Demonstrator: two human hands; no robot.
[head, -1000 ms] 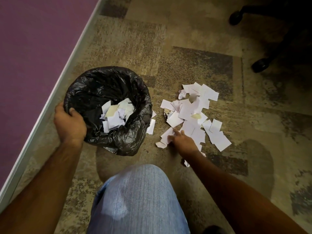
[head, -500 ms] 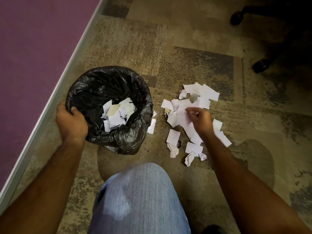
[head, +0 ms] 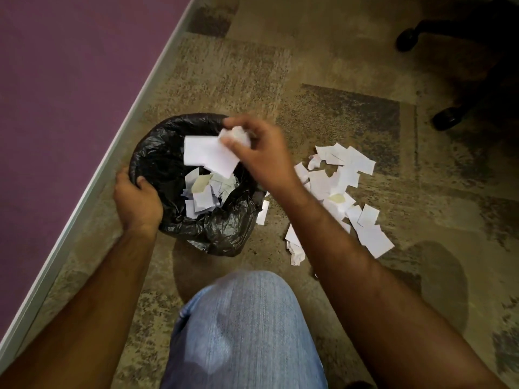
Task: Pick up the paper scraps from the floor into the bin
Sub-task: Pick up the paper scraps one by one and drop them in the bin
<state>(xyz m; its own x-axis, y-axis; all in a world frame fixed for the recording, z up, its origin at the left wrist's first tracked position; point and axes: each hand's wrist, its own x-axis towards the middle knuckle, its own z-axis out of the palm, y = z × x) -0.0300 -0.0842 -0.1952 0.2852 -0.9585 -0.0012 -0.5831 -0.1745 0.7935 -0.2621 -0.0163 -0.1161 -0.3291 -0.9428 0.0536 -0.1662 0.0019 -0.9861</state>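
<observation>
A small bin lined with a black plastic bag stands on the carpet, with several white scraps lying inside it. My left hand grips the bin's near left rim. My right hand hovers over the bin's opening, fingers closed on a bunch of white paper scraps that hang above the bag. A loose pile of several white paper scraps lies on the carpet to the right of the bin, partly hidden by my right forearm.
A purple wall with a pale baseboard runs diagonally on the left, close to the bin. Black chair castors stand at the upper right. My knee in blue jeans fills the lower middle. One scrap lies against the bin's right side.
My right hand gathered scraps from the floor pile, lifted them and swung left to above the bin. My left hand has stayed on the rim.
</observation>
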